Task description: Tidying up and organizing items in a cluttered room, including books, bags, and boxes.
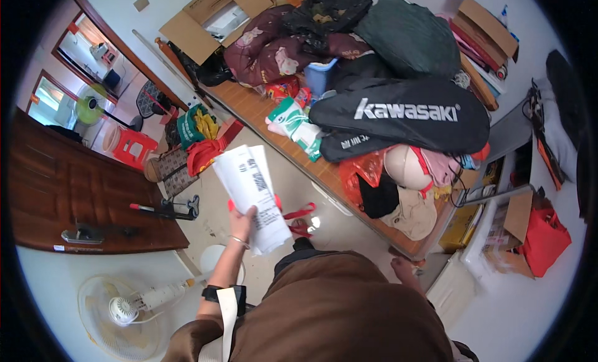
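My left hand [242, 224] grips a few white printed paper sheets [254, 198], with the thumb on the front and the fingers hidden behind. They are held over the tiled floor and bear writing and a printed code. Low on the right, my right hand [402, 267] is beside the near corner of a wooden bed platform [322, 175]. Whether it touches the corner is unclear, and I see nothing plainly held in it. On the platform, closest to that hand, lie a beige cloth [413, 215] and a black cloth [377, 196].
A black Kawasaki racket bag [402, 117], a blue bin [320, 77] and stuffed bags crowd the platform. Left stand a brown door [88, 189] and a white fan [124, 310]. A patterned bag [175, 173] sits on the floor. Cardboard boxes [511, 236] stand at right.
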A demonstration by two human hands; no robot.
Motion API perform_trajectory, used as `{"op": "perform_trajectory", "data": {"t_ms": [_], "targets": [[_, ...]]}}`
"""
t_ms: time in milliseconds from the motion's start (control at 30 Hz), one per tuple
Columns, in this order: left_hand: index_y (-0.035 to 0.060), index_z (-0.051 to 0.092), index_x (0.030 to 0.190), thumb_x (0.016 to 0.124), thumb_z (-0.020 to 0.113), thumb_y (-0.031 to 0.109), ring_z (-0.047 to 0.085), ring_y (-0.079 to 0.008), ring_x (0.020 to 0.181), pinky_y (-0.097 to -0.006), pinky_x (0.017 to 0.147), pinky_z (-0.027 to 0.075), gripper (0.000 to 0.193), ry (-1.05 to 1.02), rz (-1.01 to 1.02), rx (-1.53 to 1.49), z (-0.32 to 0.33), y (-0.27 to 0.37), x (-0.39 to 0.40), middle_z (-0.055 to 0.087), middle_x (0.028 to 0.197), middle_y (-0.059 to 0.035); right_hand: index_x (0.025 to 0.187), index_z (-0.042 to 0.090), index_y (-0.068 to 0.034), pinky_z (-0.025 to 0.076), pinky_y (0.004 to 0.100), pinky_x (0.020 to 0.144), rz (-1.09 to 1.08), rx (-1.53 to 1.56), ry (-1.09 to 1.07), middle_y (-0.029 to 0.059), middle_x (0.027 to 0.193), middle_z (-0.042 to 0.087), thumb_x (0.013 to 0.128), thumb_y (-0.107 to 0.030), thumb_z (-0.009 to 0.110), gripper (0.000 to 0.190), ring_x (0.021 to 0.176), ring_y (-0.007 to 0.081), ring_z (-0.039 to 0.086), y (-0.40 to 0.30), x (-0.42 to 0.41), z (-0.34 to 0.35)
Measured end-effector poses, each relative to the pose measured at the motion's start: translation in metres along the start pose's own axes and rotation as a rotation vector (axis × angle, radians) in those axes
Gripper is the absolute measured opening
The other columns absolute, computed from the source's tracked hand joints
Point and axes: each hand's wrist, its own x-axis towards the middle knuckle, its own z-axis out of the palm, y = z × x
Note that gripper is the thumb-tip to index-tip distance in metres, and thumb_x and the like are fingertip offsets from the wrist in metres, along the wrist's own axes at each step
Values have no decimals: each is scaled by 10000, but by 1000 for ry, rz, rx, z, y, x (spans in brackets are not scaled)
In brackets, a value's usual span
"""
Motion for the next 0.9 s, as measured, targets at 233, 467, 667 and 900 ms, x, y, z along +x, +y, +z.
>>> {"op": "perform_trajectory", "data": {"t_ms": [233,467,667,900], "targets": [[-58,552,1056,797,569,-11,618,-228,841,-323,757,487,264,162,38,-277,-29,34,115,628,980,-144,1043,591,-11,465,321,743,155,288,-62,128,909,634,835,-279,558,340,827,220,597,-39,6,64],[-41,539,1073,803,559,-22,619,-233,853,-334,748,500,271,23,-99,-221,38,34,172,626,983,-136,1035,584,-14,463,337,732,158,222,-189,141,885,626,802,-285,587,358,804,236,596,39,48,103],[42,601,998,748,608,82,612,-279,779,-360,703,481,254,-402,431,661,49,107,202,627,828,-144,1002,591,-20,463,339,692,65,-218,-105,108,841,619,800,-278,590,328,772,220,591,-19,121,26],[111,589,948,707,591,82,564,-308,847,-413,706,479,243,-796,689,1262,87,169,260,526,890,-106,916,581,-34,426,279,550,349,918,97,50,753,577,842,-216,554,198,613,146,533,-132,205,-12]]}}
